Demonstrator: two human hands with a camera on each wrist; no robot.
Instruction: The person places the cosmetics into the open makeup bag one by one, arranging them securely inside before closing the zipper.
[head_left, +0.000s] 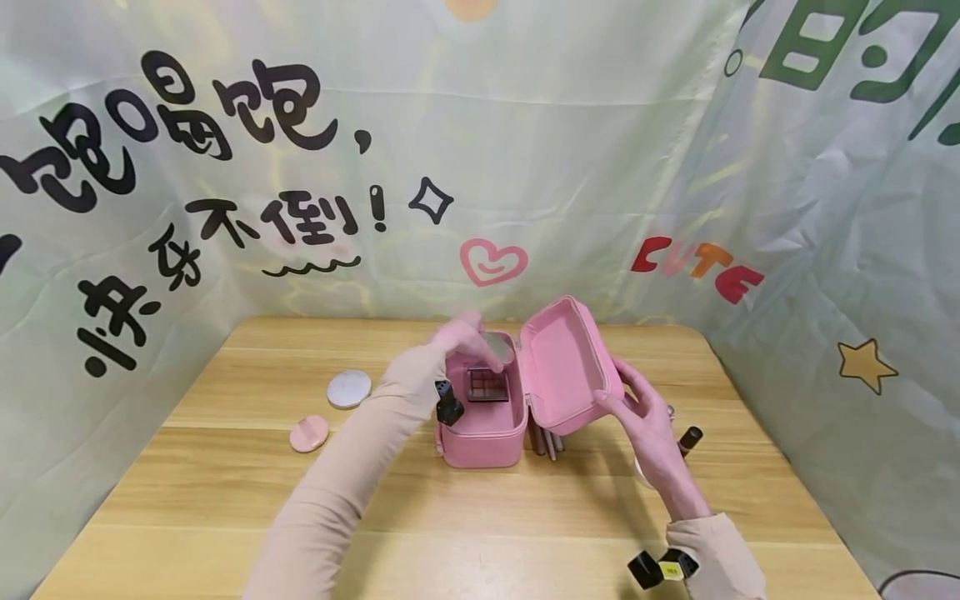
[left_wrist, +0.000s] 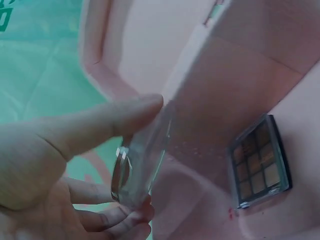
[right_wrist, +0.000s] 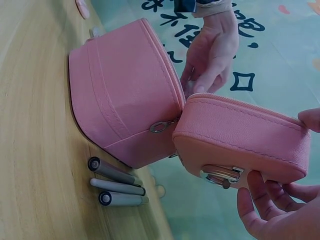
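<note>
A pink cosmetic case point(head_left: 483, 452) stands on the table with its lid point(head_left: 564, 362) swung over to the right. My left hand point(head_left: 467, 337) is over the case's opening. Between thumb and fingers it pinches a flat round compact point(left_wrist: 145, 167), see-through with a shiny edge; its exact kind is unclear. An eyeshadow palette point(left_wrist: 260, 162) with several brown pans leans inside the case, apart from that hand. My right hand point(head_left: 647, 421) grips the lid's outer end, thumb on the rim and fingers underneath near the metal buckle point(right_wrist: 222, 175).
Pen-like sticks point(right_wrist: 117, 187) lie beside the case, under the lid. A white round compact point(head_left: 348, 389) and a pink powder puff point(head_left: 309, 433) lie to the left. A dark tube point(head_left: 690, 440) lies past my right wrist, which partly hides a white item. Printed cloth hangs behind.
</note>
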